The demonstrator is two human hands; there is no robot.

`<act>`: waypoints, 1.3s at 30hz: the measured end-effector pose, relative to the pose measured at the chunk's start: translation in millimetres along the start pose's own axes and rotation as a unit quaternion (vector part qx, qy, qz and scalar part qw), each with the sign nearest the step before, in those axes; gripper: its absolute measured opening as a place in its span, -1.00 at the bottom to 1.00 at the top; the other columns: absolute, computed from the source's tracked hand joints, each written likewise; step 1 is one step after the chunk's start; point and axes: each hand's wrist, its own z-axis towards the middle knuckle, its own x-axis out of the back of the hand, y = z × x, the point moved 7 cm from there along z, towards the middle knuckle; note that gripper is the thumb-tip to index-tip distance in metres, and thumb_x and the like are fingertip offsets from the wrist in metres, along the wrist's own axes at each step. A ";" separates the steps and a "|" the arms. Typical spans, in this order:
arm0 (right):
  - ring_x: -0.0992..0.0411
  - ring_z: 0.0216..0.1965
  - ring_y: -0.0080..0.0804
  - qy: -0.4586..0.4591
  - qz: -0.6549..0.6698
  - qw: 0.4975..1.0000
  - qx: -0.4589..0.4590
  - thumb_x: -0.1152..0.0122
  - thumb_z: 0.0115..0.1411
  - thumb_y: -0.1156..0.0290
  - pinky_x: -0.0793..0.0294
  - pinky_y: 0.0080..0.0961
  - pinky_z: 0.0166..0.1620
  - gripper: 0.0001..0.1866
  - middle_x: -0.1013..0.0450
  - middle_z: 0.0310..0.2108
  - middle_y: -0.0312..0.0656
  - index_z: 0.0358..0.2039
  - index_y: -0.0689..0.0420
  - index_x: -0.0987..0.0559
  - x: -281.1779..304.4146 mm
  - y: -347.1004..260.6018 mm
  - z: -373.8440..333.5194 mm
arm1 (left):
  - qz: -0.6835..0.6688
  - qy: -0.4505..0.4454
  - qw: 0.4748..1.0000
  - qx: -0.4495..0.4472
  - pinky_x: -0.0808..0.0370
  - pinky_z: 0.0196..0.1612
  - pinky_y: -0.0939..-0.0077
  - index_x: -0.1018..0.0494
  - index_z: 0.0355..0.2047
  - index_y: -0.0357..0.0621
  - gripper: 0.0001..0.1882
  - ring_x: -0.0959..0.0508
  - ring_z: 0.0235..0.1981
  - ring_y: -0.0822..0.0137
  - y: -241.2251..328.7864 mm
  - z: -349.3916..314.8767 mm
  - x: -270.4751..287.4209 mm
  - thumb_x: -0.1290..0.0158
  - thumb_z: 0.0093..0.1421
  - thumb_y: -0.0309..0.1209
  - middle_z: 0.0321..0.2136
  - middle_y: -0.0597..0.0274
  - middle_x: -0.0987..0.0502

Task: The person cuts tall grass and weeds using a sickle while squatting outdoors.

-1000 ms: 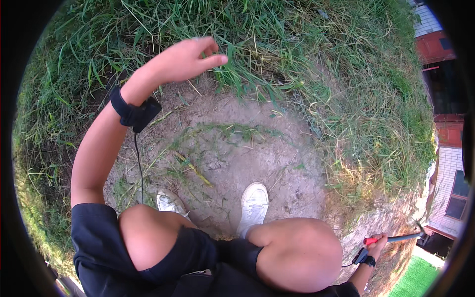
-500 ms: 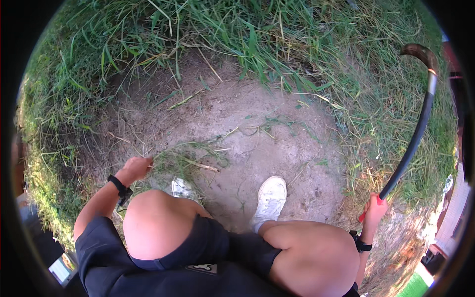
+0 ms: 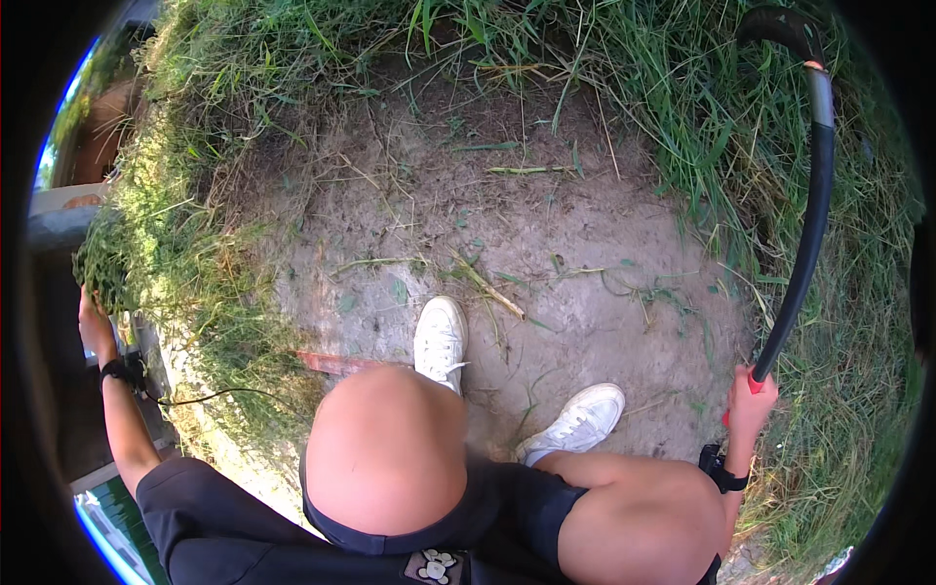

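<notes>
Step in hand looks like clearing grass: sickle (image 3: 815, 210) held on the right, left hand (image 3: 97, 330) out wide by a leafy green clump (image 3: 103, 268).

Right hand (image 3: 752, 402): fingers wrapped round the red grip (image 3: 756, 383), closed on it. Black shaft rises from them, leaning outward; curved blade (image 3: 795, 31) at the far end, well beyond the fingers, over the tall grass (image 3: 702, 117).

Left fingers: at the clump's lower edge, clump just beyond the fingertips. Too small to tell if they're pinching it or loose; contact likely, not certain. Low grass (image 3: 219, 322) lies inward of those fingers.

Between both hands, well apart from either: bare soil (image 3: 585, 229), a cut stalk (image 3: 490, 288) plus scraps lying on it, two white shoes (image 3: 441, 341), nearer the body than the stalk.

Next move, as a judgement: left fingers need to part fully if the clump is in them, then come back inward; right fingers should stay firm, blade away from legs and shoes.
</notes>
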 end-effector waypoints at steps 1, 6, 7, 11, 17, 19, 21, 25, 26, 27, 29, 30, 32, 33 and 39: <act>-0.19 -0.76 -0.71 -0.003 -0.020 1.000 0.007 -0.29 0.20 0.51 -0.11 -0.63 -0.67 -0.72 -0.23 -0.73 -0.44 -0.56 0.12 -0.36 7.1 8.2 0.9 | 0.013 -0.022 0.995 0.093 -0.56 -0.13 0.11 -0.38 0.23 0.10 -0.58 -0.62 -0.11 -0.07 -96.5 -60.7 -4.0 0.12 0.41 -0.18 -0.05 0.01 -0.62; -0.20 -0.74 -0.72 -0.001 -0.059 0.998 -0.021 -0.30 0.20 0.53 -0.12 -0.65 -0.66 -0.74 -0.26 -0.71 -0.44 -0.55 0.13 -0.39 21.1 32.0 -13.0 | 0.169 -0.272 0.818 0.479 -0.57 -0.09 0.16 -0.45 0.11 -0.04 -0.60 -0.65 -0.16 0.06 -286.1 -336.0 43.7 0.14 0.40 -0.13 -0.09 0.01 -0.64; -0.20 -0.74 -0.72 0.000 -0.059 0.998 -0.017 -0.30 0.20 0.53 -0.12 -0.65 -0.66 -0.74 -0.26 -0.71 -0.44 -0.55 0.13 -0.39 19.0 34.1 -14.2 | 0.189 -0.372 0.750 0.513 -0.58 -0.10 0.15 -0.47 0.07 -0.07 -0.60 -0.66 -0.18 0.06 -280.7 -391.4 37.7 0.15 0.40 -0.13 -0.11 0.00 -0.65; -0.20 -0.75 -0.72 -0.027 -0.019 0.999 -0.035 -0.29 0.20 0.53 -0.11 -0.64 -0.67 -0.74 -0.25 -0.72 -0.44 -0.54 0.13 -0.39 -4.2 19.8 -10.1 | 0.147 -0.729 0.493 0.451 -0.61 -0.17 0.12 -0.56 -0.10 -0.20 -0.54 -0.69 -0.26 0.08 -203.6 -538.3 -4.5 0.21 0.41 -0.12 -0.19 -0.05 -0.66; -0.18 -0.63 -0.71 -0.014 -0.132 0.989 0.060 -0.29 0.17 0.52 -0.16 -0.60 -0.55 -0.75 -0.21 -0.69 -0.45 -0.56 0.18 -0.40 11.2 -7.8 -6.5 | -0.091 -0.694 0.709 0.088 -0.64 -0.52 0.37 -0.55 -0.53 -0.34 -0.44 -0.68 -0.60 0.23 191.1 -334.4 -75.2 0.24 0.46 -0.21 -0.59 0.00 -0.65; -0.17 -0.57 -0.70 -0.064 -0.116 0.989 0.067 -0.29 0.15 0.52 -0.18 -0.57 -0.49 -0.77 -0.21 -0.67 -0.44 -0.55 0.21 -0.40 -13.7 -8.4 -13.9 | -0.202 -0.529 0.821 -0.073 -0.58 -0.46 0.32 -0.54 -0.46 -0.27 -0.58 -0.66 -0.61 0.18 315.7 -265.0 -6.8 0.08 0.40 -0.21 -0.63 0.07 -0.63; -0.16 -0.57 -0.68 -0.060 -0.092 0.993 0.052 -0.30 0.13 0.52 -0.20 -0.56 -0.48 -0.76 -0.24 -0.66 -0.42 -0.55 0.23 -0.40 -19.1 5.8 -19.9 | -0.274 -0.303 0.880 -0.240 -0.48 -0.48 0.15 -0.49 -0.47 -0.14 -0.68 -0.60 -0.54 -0.03 418.5 -209.4 43.8 -0.06 0.31 -0.18 -0.64 0.14 -0.59; -0.19 -0.58 -0.69 0.003 -0.043 0.999 0.001 -0.30 0.14 0.51 -0.21 -0.57 -0.50 -0.76 -0.24 -0.67 -0.44 -0.56 0.20 -0.40 10.6 41.7 -39.9 | -0.263 -0.115 0.829 -0.480 -0.53 -0.30 0.14 -0.47 -0.26 -0.14 -0.79 -0.59 -0.37 0.04 614.3 -155.1 109.9 -0.09 0.26 -0.26 -0.44 0.10 -0.56; -0.20 -0.60 -0.70 0.018 0.002 0.998 -0.052 -0.29 0.15 0.51 -0.21 -0.57 -0.52 -0.75 -0.24 -0.67 -0.45 -0.57 0.18 -0.39 18.6 58.5 -45.4 | -0.284 -0.086 0.804 -0.515 -0.52 -0.21 0.15 -0.46 -0.24 -0.15 -0.77 -0.56 -0.27 0.05 658.3 -152.3 136.4 -0.10 0.25 -0.26 -0.36 0.10 -0.52; -0.20 -0.60 -0.70 0.031 0.007 0.998 -0.057 -0.29 0.15 0.51 -0.21 -0.57 -0.52 -0.75 -0.24 -0.67 -0.45 -0.57 0.18 -0.39 25.1 60.1 -52.2 | -0.266 -0.054 0.787 -0.554 -0.50 -0.13 0.17 -0.45 -0.20 -0.16 -0.74 -0.53 -0.19 0.06 701.9 -154.2 154.6 -0.13 0.22 -0.27 -0.30 0.11 -0.51; -0.20 -0.66 -0.71 0.066 0.057 0.989 -0.120 -0.28 0.16 0.52 -0.18 -0.59 -0.58 -0.73 -0.25 -0.69 -0.45 -0.58 0.15 -0.37 39.8 67.1 -72.9 | -0.295 0.018 0.727 -0.620 -0.41 0.09 0.23 -0.40 0.02 -0.16 -0.49 -0.43 0.08 0.12 782.5 -175.0 200.7 -0.24 0.11 -0.25 -0.02 0.13 -0.47; -0.19 -0.71 -0.72 0.083 0.047 0.990 -0.106 -0.26 0.17 0.53 -0.15 -0.60 -0.63 -0.73 -0.27 -0.70 -0.45 -0.58 0.13 -0.36 49.6 91.5 -81.1 | -0.298 0.065 0.702 -0.643 -0.33 0.23 0.23 -0.37 0.11 -0.15 -0.39 -0.34 0.22 0.11 814.8 -185.7 223.1 -0.27 0.08 -0.23 0.13 0.11 -0.40; -0.20 -0.70 -0.72 0.090 0.074 0.984 -0.132 -0.26 0.16 0.54 -0.15 -0.61 -0.63 -0.74 -0.26 -0.70 -0.45 -0.58 0.13 -0.36 56.9 98.2 -104.0 | -0.252 0.131 0.700 -0.656 -0.18 0.37 0.16 -0.21 0.29 -0.09 -0.15 -0.18 0.37 0.06 873.3 -196.7 240.0 -0.32 0.02 -0.20 0.34 0.07 -0.18; -0.20 -0.70 -0.73 0.088 0.099 0.979 -0.156 -0.26 0.16 0.54 -0.15 -0.61 -0.63 -0.74 -0.26 -0.70 -0.46 -0.58 0.12 -0.36 58.4 104.8 -116.4 | -0.228 0.141 0.708 -0.653 -0.14 0.41 0.14 -0.12 0.36 -0.06 -0.02 -0.13 0.40 0.05 899.3 -198.5 248.4 -0.36 -0.02 -0.17 0.40 0.06 -0.09; -0.27 -0.69 -0.57 0.129 -0.015 0.982 -0.135 -0.31 0.06 0.53 -0.26 -0.46 -0.54 -0.75 -0.26 -0.76 -0.30 -0.63 0.23 -0.40 83.8 139.2 -167.5 | -0.031 0.137 0.688 -0.712 -0.05 0.43 0.03 0.12 0.47 0.08 0.20 -0.08 0.43 0.01 1016.7 -241.7 221.2 -0.40 -0.04 -0.07 0.45 0.02 0.02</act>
